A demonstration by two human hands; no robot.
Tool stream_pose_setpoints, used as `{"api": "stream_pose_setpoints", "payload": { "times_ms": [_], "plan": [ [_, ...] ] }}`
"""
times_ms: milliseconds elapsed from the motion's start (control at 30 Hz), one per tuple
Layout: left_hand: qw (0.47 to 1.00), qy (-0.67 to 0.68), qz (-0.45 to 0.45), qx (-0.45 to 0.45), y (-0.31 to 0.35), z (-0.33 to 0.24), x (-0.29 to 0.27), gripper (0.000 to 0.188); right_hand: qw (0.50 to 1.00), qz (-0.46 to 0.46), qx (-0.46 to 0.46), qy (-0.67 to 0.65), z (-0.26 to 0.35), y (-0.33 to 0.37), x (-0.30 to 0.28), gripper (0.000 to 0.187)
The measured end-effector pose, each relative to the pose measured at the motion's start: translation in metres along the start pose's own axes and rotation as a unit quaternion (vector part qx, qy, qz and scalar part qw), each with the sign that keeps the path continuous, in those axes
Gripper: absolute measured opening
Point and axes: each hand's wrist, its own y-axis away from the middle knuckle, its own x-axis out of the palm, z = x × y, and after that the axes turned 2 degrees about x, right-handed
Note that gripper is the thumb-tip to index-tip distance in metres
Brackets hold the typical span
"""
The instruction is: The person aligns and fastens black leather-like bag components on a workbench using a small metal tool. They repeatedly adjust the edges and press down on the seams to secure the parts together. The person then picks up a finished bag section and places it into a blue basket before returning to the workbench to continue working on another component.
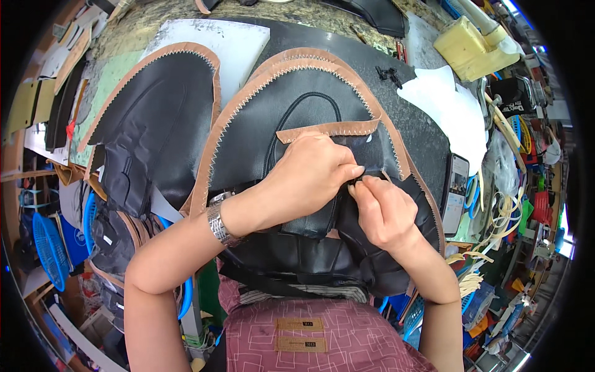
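the black leather piece [242,146], edged in brown with pale zigzag stitching, is laid on the surface [427,133], and both hands are brought together over its right half. the left hand [316,164] and the right hand [385,211] are each closed in a pinch, the fingertips meeting on a small dark bit [355,181]; whether it is thread or leather cannot be told. a looped black cord [304,96] and a brown strip [353,129] are seen on the black leather piece, just beyond the left hand.

on the near side of the black leather piece, two brown labels [300,323] with dark lettering are borne by a maroon apron [353,347]. to its right, a phone [457,195] is placed with its screen lit, the text too small to be read; farther right, white lettering is carried by a black package [514,99].

the left edge of the black leather piece is closely flanked by a second leather piece [155,124]. past its right edge, a strip of dark surface is left showing before white sheets [443,108] are reached.
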Motion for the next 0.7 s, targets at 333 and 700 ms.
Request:
{"api": "stream_pose_setpoints", "payload": {
  "times_ms": [333,700],
  "plan": [
    [0.998,-0.013,0.055,0.013,-0.0046,-0.0012,-0.007,0.017,1.0,0.0,-0.021,0.009,0.0034,0.0034,-0.0002,0.012],
    [0.997,-0.048,0.054,-0.01,-0.0025,-0.0049,-0.0068,0.014,0.997,0.03,-0.072,-0.016,0.0069,0.008,-0.0033,0.016]
  ]
}}
